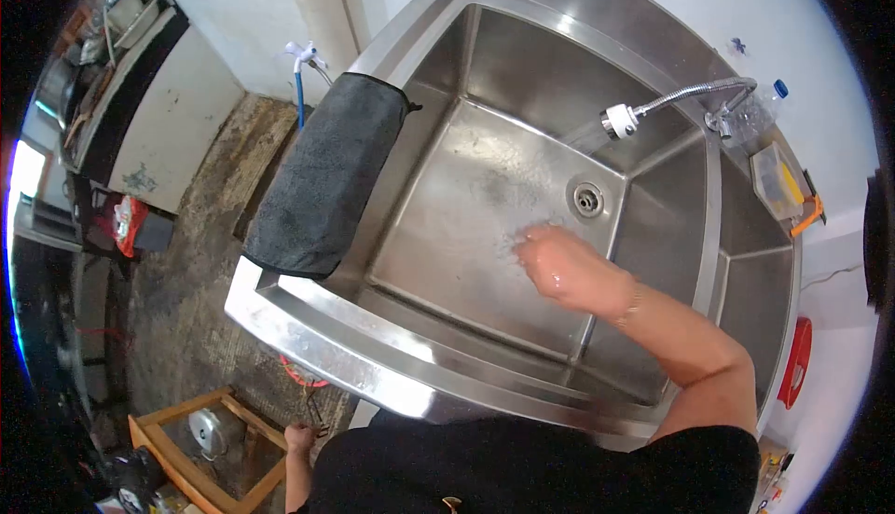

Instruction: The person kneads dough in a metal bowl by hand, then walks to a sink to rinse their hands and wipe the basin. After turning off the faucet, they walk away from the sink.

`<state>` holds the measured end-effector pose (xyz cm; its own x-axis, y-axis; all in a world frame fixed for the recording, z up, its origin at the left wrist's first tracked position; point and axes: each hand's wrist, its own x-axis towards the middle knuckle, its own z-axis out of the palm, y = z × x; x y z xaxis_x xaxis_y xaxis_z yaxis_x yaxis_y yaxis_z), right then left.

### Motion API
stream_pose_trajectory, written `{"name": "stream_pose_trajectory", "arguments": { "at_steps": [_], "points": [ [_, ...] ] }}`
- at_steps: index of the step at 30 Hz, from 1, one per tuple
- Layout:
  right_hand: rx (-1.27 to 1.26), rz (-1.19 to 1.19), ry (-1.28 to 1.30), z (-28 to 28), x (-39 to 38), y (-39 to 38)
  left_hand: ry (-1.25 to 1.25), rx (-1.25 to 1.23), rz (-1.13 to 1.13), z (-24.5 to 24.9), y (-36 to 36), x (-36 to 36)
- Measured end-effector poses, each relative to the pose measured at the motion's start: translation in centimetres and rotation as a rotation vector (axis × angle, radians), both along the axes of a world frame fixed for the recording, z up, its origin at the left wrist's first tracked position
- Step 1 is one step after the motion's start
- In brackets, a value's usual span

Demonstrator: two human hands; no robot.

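Over the steel sink basin (466, 225), my right hand (564, 267) is wet, with its fingers curled together; whether anything is inside them is hidden. Water runs from the white-tipped faucet (619, 122) on a flexible metal neck and splashes near my fingers. The round drain (586, 199) lies just beyond that hand. Down at the lower left, outside the sink, my left hand (300, 437) is closed beside a thin dark object (314, 409) that I cannot clearly make out. A dark grey cloth (326, 178) hangs over the sink's left rim.
A plastic bottle (751, 121) and a clear container (777, 181) stand behind the sink's right side. A wooden frame (172, 449) is on the floor at lower left. A blue hose (299, 95) hangs from a white tap. A red object (795, 362) is at the right.
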<state>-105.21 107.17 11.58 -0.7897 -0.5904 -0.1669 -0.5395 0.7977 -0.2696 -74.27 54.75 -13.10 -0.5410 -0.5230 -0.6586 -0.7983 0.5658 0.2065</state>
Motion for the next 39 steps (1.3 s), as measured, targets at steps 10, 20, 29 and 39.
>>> {"name": "stream_pose_trajectory", "arguments": {
  "at_steps": [10, 20, 29, 39],
  "points": [
    [-1.525, 0.057, -1.060, 16.1, 5.7, -4.7, -0.042, -0.074, -0.167, -0.6, -1.3, -0.3],
    [-1.750, 0.401, -0.955, 17.4, 6.5, -7.1, -0.080, -0.002, -0.040, -1.2, -1.4, -1.9],
    [-1.883, 0.501, -0.425, 17.6, 7.3, -5.7, -0.075, -0.044, -0.013, 1.6, 0.6, -3.3],
    [-1.146, -0.223, -0.720, 16.1, 4.8, -1.8, -0.059, -0.052, -0.092, 0.0, 0.2, -2.3]
  ]
}}
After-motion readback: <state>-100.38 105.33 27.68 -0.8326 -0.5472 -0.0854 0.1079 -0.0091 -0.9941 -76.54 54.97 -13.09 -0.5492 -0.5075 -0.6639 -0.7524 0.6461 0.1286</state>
